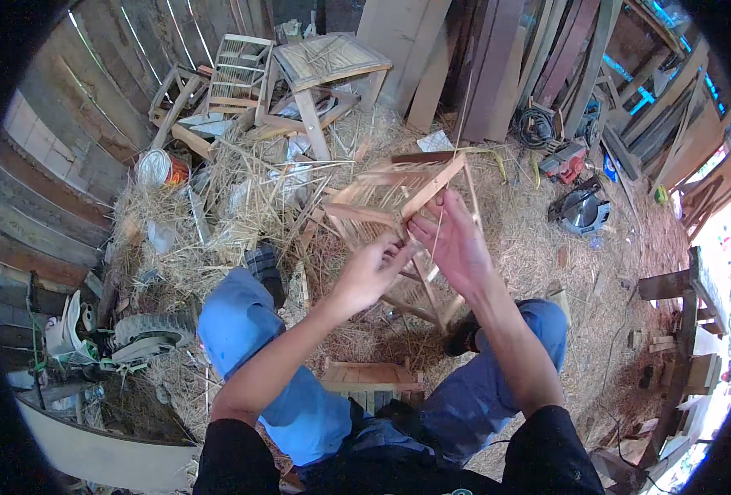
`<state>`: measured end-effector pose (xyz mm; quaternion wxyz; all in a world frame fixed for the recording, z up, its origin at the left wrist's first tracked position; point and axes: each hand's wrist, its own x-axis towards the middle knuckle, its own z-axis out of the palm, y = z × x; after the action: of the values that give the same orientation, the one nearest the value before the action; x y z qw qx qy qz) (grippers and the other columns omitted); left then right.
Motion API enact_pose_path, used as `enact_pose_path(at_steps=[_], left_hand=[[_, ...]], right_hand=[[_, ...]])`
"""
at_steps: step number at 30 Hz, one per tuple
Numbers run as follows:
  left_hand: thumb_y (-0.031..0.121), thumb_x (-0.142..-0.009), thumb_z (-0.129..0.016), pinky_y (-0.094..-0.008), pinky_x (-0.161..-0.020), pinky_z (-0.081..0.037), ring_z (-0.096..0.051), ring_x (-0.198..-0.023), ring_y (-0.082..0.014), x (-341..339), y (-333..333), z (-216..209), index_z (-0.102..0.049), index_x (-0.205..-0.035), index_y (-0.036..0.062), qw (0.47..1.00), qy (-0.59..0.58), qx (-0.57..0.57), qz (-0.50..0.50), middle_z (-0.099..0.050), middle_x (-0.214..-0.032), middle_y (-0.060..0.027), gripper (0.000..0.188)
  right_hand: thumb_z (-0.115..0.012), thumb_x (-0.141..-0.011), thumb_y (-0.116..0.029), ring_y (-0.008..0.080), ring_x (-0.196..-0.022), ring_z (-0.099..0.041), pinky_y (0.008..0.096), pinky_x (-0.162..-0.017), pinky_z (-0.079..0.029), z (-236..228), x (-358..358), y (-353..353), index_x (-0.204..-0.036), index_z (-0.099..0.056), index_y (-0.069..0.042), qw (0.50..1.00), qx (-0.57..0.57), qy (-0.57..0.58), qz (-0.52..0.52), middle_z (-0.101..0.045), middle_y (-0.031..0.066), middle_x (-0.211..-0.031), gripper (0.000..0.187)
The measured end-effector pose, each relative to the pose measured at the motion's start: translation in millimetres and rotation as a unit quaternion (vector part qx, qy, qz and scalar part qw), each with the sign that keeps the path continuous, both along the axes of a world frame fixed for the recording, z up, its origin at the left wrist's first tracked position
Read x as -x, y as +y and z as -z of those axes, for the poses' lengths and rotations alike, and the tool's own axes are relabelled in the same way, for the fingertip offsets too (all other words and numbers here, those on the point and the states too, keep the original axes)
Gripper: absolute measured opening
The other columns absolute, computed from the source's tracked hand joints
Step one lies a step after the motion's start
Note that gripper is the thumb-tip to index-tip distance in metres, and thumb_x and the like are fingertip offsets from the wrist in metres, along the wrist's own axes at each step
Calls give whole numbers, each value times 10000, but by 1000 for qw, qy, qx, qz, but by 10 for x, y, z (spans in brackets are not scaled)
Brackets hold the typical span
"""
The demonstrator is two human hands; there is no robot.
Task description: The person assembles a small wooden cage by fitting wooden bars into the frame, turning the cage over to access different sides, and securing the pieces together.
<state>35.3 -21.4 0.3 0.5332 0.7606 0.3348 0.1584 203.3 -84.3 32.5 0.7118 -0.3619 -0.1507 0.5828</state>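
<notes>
A small wooden chair frame point(428, 191) stands tilted in front of me, between my knees, with thin slats or strands across it. At its near corner my left hand point(373, 268) is closed, fingertips pinched against the wood; what they grip is hidden. My right hand point(456, 243) has its palm turned up beside the same rail, fingers half curled and touching it. A long thin strip point(465, 111) rises from this hand past the frame's top and crosses the palm. The frame's lower legs reach down toward my right foot.
A low slatted wooden stool point(369, 376) is between my legs. Straw and shavings point(538, 272) cover the floor. A square-topped stool point(332, 59) and a slatted chair point(240, 70) stand at the back. To the right lie a circular saw point(581, 208) and a red power tool point(563, 162).
</notes>
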Motion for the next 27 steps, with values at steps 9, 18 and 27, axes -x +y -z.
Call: enact_pose_path(at_steps=[9, 18, 27], left_hand=[[194, -943, -744, -373, -664, -580, -764, -733, -268, -10, 96, 37, -711, -925, -8, 971, -17, -213, -109, -755, -792, -161, 205], [141, -1004, -694, -231, -523, -405, -513, -593, -16, 121, 244, 24, -690, -906, -7, 979, -108, -89, -151, -611, -670, 26, 177], [140, -1032, -651, -223, -542, -343, -469, -632, -7, 250, 316, -146, -677, -928, 2, 959, -194, 33, -203, -589, -702, 45, 175]], right_hand=[[-518, -1096, -332, 243, -1220, -577, 432, -1067, -455, 135, -32, 44, -1268, -520, -142, 997, -28, 56, -55, -596, 38, -1323, 256], [-545, -1089, -244, 178, -1075, -661, 349, -956, -513, 223, -39, 114, -1089, -604, -30, 930, 45, -363, -45, -686, 72, -1129, 222], [-520, -1080, -260, 270, -786, -701, 401, -718, -505, 355, 92, -25, -1049, -583, 4, 834, 40, -545, -75, -700, 169, -845, 273]])
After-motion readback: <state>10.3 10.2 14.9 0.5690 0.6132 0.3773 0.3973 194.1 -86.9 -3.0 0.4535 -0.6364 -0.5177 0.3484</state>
